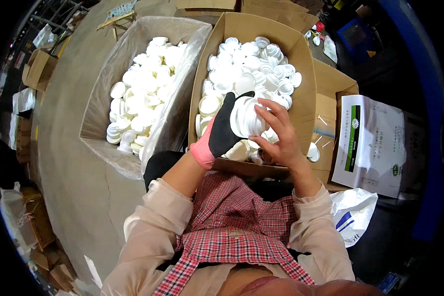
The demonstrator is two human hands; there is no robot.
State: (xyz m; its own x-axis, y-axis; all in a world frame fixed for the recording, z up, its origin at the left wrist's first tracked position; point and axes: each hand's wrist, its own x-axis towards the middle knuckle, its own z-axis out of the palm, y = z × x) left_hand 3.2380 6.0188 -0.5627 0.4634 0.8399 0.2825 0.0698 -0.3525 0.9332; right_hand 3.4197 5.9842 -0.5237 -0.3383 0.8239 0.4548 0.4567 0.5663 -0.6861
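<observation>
Above the near end of an open cardboard box (pixel 305 64), both hands hold a few round white plastic lids (pixel 246 118) pressed together. My left hand (pixel 220 132) wears a black glove with a pink cuff and grips the lids from the left. From the right, the bare fingers of my right hand (pixel 283 140) close on their rims. Loose white lids (pixel 254 61) are heaped in the box below, some flat and some on edge. To the left, a container lined with transparent plastic (pixel 101 89) holds another pile of white lids (pixel 143 93).
Right of the box lie a cardboard flap (pixel 330 81), a printed white sheet with a green stripe (pixel 370 143) and a crumpled white bag (pixel 355 212). A loose lid (pixel 313 152) rests beside the box. Concrete floor (pixel 74 148) runs along the left, with cartons (pixel 39 69) at its edge.
</observation>
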